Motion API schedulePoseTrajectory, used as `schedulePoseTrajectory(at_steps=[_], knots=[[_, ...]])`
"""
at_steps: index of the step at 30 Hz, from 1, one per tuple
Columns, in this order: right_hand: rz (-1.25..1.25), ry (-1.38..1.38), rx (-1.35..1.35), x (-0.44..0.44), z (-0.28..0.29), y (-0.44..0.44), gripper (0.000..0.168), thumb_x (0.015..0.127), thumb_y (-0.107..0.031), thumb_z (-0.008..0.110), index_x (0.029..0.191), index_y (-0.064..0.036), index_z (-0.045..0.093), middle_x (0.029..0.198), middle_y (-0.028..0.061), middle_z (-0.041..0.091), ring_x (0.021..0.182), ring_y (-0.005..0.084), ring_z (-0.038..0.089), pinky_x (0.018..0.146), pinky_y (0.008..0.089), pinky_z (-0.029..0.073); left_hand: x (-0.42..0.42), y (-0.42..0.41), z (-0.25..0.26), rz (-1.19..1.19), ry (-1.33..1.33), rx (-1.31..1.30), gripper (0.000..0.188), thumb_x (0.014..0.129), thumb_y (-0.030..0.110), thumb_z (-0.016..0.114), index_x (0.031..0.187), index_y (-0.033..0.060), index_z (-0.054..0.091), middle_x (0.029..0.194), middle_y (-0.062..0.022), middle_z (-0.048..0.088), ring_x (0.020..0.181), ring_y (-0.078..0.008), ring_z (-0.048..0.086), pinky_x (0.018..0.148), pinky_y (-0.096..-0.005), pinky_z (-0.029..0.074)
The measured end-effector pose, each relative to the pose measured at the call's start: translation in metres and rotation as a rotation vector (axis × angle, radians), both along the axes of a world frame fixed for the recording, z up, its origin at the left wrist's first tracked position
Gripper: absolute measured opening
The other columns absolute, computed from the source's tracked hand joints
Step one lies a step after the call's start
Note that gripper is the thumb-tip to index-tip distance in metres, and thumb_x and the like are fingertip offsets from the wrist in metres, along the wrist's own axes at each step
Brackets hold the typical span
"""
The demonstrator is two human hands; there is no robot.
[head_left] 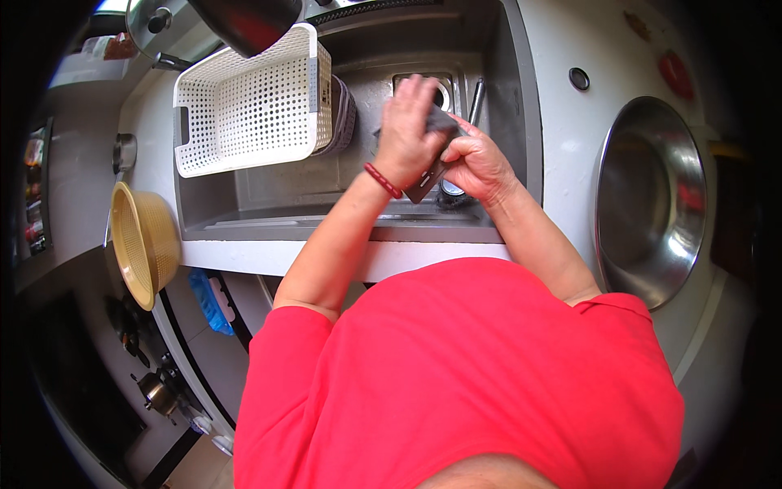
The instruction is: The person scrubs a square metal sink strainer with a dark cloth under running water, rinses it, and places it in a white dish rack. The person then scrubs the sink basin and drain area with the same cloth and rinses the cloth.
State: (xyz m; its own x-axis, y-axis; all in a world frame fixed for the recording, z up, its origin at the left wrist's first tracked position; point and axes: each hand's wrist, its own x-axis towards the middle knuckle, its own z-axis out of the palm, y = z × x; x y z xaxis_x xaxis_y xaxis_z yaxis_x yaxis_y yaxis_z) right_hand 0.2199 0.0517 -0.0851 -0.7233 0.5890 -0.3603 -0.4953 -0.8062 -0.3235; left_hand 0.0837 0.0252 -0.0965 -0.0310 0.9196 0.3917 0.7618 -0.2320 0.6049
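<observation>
Over the right part of a grey sink (pixel 522 153), my right hand (pixel 479 162) pinches a dark grey flat piece with slots (pixel 427 180), its exact kind unclear. My left hand (pixel 412 131), blurred and with a red bracelet at the wrist, lies against the piece with its fingers extended; whether it grips cannot be told. Beyond both hands is the drain (pixel 443 96), partly hidden. A dark handle-like rod (pixel 477 101) stands beside the drain, and a round metal-rimmed thing (pixel 452 188) shows below the hands.
A white perforated plastic basket (pixel 263 110) sits across the sink's left side, over a greyish basket (pixel 344 116). A yellow colander (pixel 162 235) leans at the left counter edge. On the right counter are a large stainless steel basin (pixel 647 202) and a small round lid (pixel 578 79).
</observation>
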Motion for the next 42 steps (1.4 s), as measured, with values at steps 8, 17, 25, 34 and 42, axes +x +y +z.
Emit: schedulePoseTrajectory(at_steps=[8, 17, 25, 34, 42], knots=[[0.001, -0.068, 0.077, -0.001, 0.003, -0.004, 0.064, 0.063, 0.016, 0.035, 0.125, 0.0, 0.038, 0.109, 0.0153, 0.051, 0.1, 0.0272, 0.054, 0.089, 0.0418, 0.044, -0.022, 0.019, -0.02, 0.16, -0.356, -0.168, 0.053, 0.08, 0.013, 0.056, 0.128, 0.0034, 0.038, 0.128, -0.0193, 0.042, 0.119, -0.0323, 0.041, 0.097, -0.0429, 0.031], [-0.082, -0.165, 0.085, 0.006, -0.01, 0.002, 0.072, 0.063, 0.016, 0.037, 0.132, 0.0, 0.026, 0.107, 0.0151, 0.052, 0.098, 0.0254, 0.055, 0.087, 0.0424, 0.044, 0.007, 0.01, -0.013, 0.109, -0.033, -0.061, 0.061, 0.082, 0.021, 0.057, 0.135, 0.0074, 0.03, 0.136, -0.0269, 0.029, 0.127, -0.0366, 0.029, 0.1, -0.0499, 0.025], [-0.105, -0.129, 0.059, 0.0, -0.005, 0.002, 0.066, 0.063, 0.016, 0.038, 0.128, 0.0, 0.033, 0.108, 0.0163, 0.052, 0.098, 0.0278, 0.054, 0.088, 0.0447, 0.044, -0.025, 0.022, -0.018, 0.322, -0.432, -0.296, 0.037, 0.085, 0.016, 0.054, 0.119, 0.0049, 0.049, 0.102, -0.0223, 0.059, 0.092, -0.0349, 0.059, 0.077, -0.0376, 0.047], [-0.083, -0.12, 0.04, -0.001, -0.002, 0.0, 0.065, 0.063, 0.017, 0.036, 0.126, -0.001, 0.035, 0.106, 0.0149, 0.051, 0.1, 0.028, 0.053, 0.089, 0.0449, 0.042, -0.02, 0.013, -0.011, 0.22, -0.292, -0.062, 0.038, 0.079, 0.01, 0.061, 0.114, 0.0023, 0.05, 0.096, -0.0209, 0.061, 0.084, -0.0339, 0.062, 0.071, -0.0345, 0.05], [-0.058, -0.153, 0.081, 0.0, -0.001, 0.0, 0.061, 0.064, 0.015, 0.036, 0.123, 0.001, 0.038, 0.105, 0.0141, 0.052, 0.097, 0.0254, 0.054, 0.088, 0.0388, 0.044, -0.01, 0.008, -0.013, 0.129, -0.232, 0.043, 0.039, 0.078, 0.008, 0.062, 0.114, 0.0001, 0.05, 0.102, -0.0206, 0.058, 0.092, -0.0331, 0.059, 0.079, -0.0341, 0.047]])
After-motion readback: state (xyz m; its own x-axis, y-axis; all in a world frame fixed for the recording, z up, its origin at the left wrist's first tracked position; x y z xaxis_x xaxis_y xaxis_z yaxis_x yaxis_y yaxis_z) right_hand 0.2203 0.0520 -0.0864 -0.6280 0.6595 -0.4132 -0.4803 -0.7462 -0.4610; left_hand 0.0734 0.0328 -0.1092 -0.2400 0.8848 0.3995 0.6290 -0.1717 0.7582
